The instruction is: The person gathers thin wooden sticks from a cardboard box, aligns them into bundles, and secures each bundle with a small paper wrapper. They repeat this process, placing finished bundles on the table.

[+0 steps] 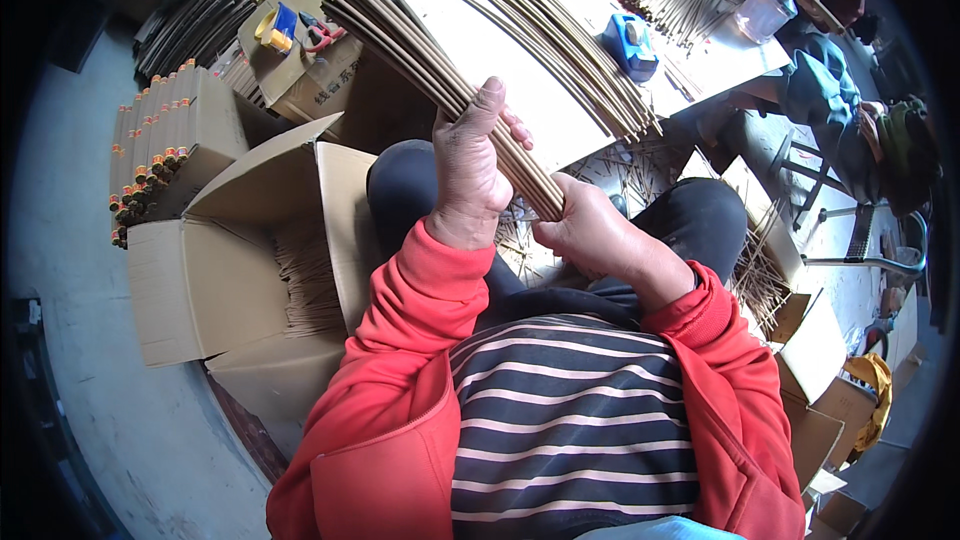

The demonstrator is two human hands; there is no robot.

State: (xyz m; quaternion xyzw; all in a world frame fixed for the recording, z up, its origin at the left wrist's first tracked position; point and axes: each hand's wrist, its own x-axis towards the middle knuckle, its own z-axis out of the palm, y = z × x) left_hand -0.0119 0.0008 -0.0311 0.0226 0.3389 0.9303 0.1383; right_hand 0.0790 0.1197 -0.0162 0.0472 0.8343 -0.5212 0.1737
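A long bundle of thin brown sticks (440, 70) was held across the lap, its far end running up and left over the white worktable (520, 70). The left hand (468, 165) was closed around the bundle partway along, thumb raised against the upper side — a grip judged to keep the sticks gathered. The right hand (590, 230) was cupped over the near end, fingers curled about the stick tips, apparently so that the ends could be butted level. Both hands touched the bundle and lay close together above the knees.

A second fan of sticks (570, 40) was spread on the table just beside a blue tape dispenser (628, 45); a clear plastic bottle (765, 10) stood farther right. An open cardboard box (260, 270) holding more sticks was set at the person's left, within easy reach, and packed tubes with orange ends (150, 140) were stacked beyond it. Loose sticks (640, 165) lay scattered on the floor between the knees and the table.
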